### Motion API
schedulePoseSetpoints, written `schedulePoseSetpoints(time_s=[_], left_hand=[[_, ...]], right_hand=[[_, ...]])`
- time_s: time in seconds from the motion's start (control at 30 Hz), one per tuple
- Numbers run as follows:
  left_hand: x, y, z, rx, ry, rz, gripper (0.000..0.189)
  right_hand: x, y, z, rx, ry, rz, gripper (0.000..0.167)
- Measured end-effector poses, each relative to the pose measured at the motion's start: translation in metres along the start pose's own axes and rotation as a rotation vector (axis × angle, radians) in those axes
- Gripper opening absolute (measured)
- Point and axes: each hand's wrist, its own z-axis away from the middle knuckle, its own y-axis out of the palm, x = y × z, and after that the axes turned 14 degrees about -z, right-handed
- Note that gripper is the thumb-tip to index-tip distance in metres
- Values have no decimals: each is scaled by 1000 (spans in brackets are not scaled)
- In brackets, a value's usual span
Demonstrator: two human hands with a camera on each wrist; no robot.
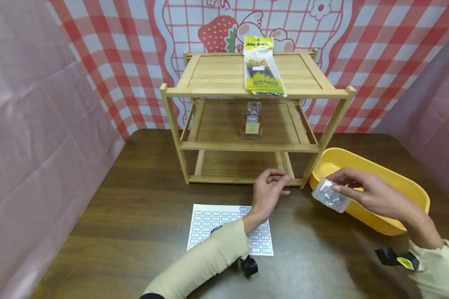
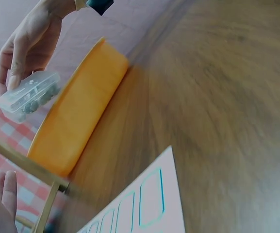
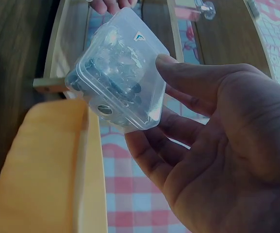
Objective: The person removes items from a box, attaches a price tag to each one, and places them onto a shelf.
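My right hand (image 1: pixel 370 193) pinches a small clear plastic box (image 1: pixel 331 195) by its edge, thumb on one side and fingers on the other. Inside the box (image 3: pixel 123 73) are small clear and dark pieces, too jumbled to name, as the right wrist view shows. It hangs tilted above the near left rim of a yellow plastic tub (image 1: pixel 387 174). My left hand (image 1: pixel 267 193), loosely bent and holding nothing, hovers before the shelf's bottom tier. Under that forearm lies a white sheet of blue-framed labels (image 1: pixel 205 226), partly covered by the sleeve.
A three-tier wooden shelf (image 1: pixel 243 146) stands at the back of the brown table (image 1: pixel 134 220). On its top lies a packet of artist brushes (image 1: pixel 263 70) with a small label. A glass perfume bottle (image 1: pixel 252 126), also labelled, stands on the middle tier.
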Motion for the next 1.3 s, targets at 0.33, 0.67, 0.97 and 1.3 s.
schedulePoseSetpoints(time_s=[0.33, 0.67, 0.97, 1.3], left_hand=[[-5, -37, 1, 32, 45, -94, 23], [-4, -71, 9, 56, 102, -205, 24], [-10, -108, 10, 45, 89, -270, 24], [-17, -145, 15, 7, 92, -343, 24]], right_hand=[[4, 17, -9, 64, -13, -37, 23], [1, 37, -20, 117, -13, -89, 20], [1, 52, -27, 177, 57, -130, 15], [-2, 61, -31, 244, 122, -175, 15]])
